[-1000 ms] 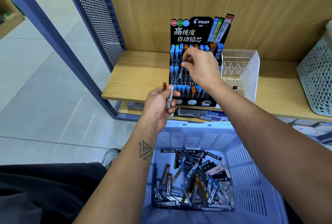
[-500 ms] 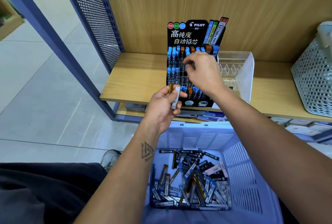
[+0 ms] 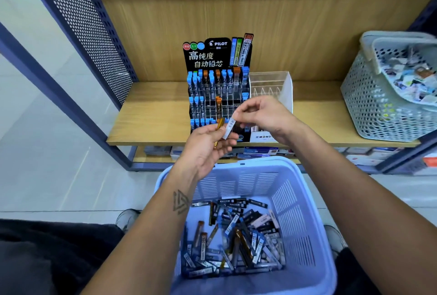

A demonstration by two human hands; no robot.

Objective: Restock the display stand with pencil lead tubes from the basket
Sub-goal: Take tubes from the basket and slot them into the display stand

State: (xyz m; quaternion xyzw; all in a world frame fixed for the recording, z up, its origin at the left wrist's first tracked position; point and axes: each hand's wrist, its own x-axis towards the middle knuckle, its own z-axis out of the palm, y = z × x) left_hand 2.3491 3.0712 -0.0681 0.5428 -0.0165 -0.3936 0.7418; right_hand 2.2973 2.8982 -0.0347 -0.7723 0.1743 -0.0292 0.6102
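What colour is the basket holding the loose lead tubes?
Pale lavender-blue, slatted plastic basket; seen clearly in the head view.

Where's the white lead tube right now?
In the head view, the white lead tube is centre frame, pinched by the right hand and lying against the left hand, beside an orange tube, just before the display stand.

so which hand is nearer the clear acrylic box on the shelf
Right. The right hand is just in front of the clear box, pinching the top of a white tube. The left hand sits lower and further left, holding tubes in front of the stand.
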